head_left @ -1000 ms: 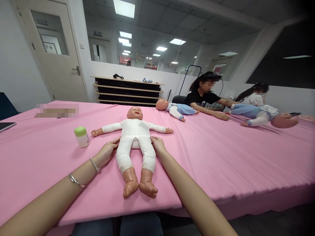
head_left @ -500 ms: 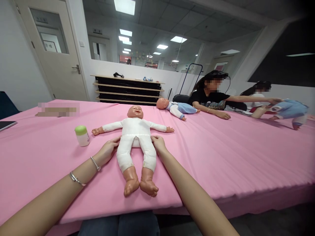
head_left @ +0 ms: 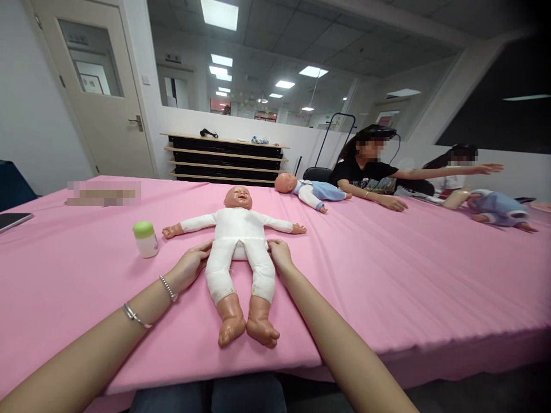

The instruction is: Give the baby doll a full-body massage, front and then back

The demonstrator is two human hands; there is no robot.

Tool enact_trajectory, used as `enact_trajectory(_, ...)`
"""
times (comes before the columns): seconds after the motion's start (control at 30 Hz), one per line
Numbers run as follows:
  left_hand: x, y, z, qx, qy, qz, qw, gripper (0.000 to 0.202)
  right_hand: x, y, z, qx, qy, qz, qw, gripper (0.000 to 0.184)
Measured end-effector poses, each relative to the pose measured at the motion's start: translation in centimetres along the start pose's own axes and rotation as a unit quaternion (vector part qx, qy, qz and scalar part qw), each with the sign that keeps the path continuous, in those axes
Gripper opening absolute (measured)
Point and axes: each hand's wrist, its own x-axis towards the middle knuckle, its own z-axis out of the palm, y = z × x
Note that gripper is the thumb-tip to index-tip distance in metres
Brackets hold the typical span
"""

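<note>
A baby doll (head_left: 239, 226) with a white cloth body lies on its back, its feet toward me and its arms spread. My left hand (head_left: 194, 265) holds it at the hip on the left side, fingers pressed against the cloth. At the opposite hip, my right hand (head_left: 280, 256) grips with bent fingers, the fingertips partly hidden by the doll. Something white shows between the doll's thighs; I cannot make out what it is. A small white bottle with a green cap (head_left: 145, 240) stands left of the doll.
The table has a pink cloth (head_left: 387, 287). A dressed doll (head_left: 321, 192) lies further back, another doll in blue (head_left: 501, 206) at the far right. A co-worker in black (head_left: 365, 172) leans on the table, one arm stretched out. A tablet-like object (head_left: 15, 221) lies at the left edge.
At the right, the co-worker's outstretched hand has come away from the blue-clothed doll, which now lies lower on the table. My hands and my doll stay nearly still.
</note>
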Motion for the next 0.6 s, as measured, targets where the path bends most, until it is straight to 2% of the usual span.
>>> enact_trajectory(0.27, 0.37, -0.80, -0.91, 0.007, -0.018, 0.006, 1.000, 0.058, 0.39, 0.12, -0.14, -0.022, -0.010, 0.006, 1.000, 0.033)
enact_trajectory(0.6, -0.14, -0.19, -0.47, 0.043, -0.011, 0.011, 0.999, 0.054, -0.34, -0.39, -0.32, -0.048, -0.037, 0.001, 0.998, 0.033)
